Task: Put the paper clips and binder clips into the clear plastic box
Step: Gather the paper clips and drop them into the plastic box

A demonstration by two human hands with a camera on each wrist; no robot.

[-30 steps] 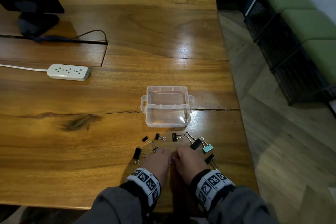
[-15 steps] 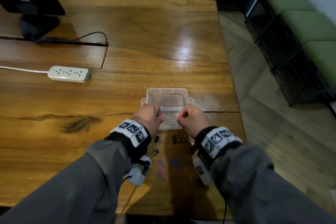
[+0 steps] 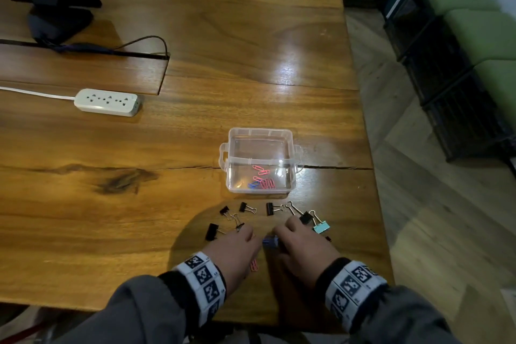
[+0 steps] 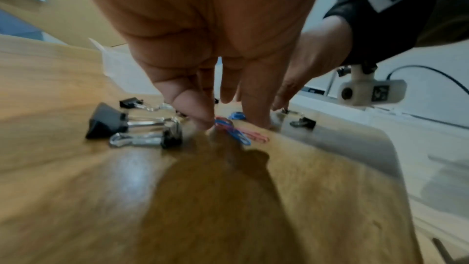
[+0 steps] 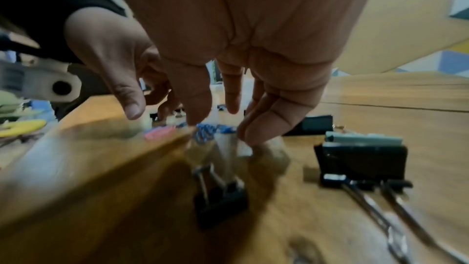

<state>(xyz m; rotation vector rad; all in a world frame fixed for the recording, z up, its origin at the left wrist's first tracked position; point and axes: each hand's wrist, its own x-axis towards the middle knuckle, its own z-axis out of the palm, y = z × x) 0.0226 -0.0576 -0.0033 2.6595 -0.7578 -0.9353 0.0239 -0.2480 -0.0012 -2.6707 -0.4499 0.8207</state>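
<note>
The clear plastic box [image 3: 290,145] stands on the wooden table and holds several pink and blue paper clips [image 3: 262,181]. Several black binder clips [image 3: 212,232] and a teal one [image 3: 321,227] lie in front of it. Both hands are down at the near edge. My right hand [image 3: 298,246] pinches a bunch of blue paper clips [image 5: 210,130] between thumb and fingers. My left hand [image 3: 237,248] has its fingers pointing down, with the thumb tip touching more blue paper clips [image 4: 230,129] next to pink ones [image 4: 256,137]. The head view shows a pink paper clip [image 3: 254,265] by the left wrist.
A white power strip [image 3: 107,102] lies at the left and a monitor stand [image 3: 60,24] at the far left. The table's right edge [image 3: 374,204] drops to the floor close to the box. Bare wood lies left of the clips.
Both hands were over the box half a second ago and have come back down to the loose clips at the near edge. Paper clips now lie in the box, which was empty a second ago.
</note>
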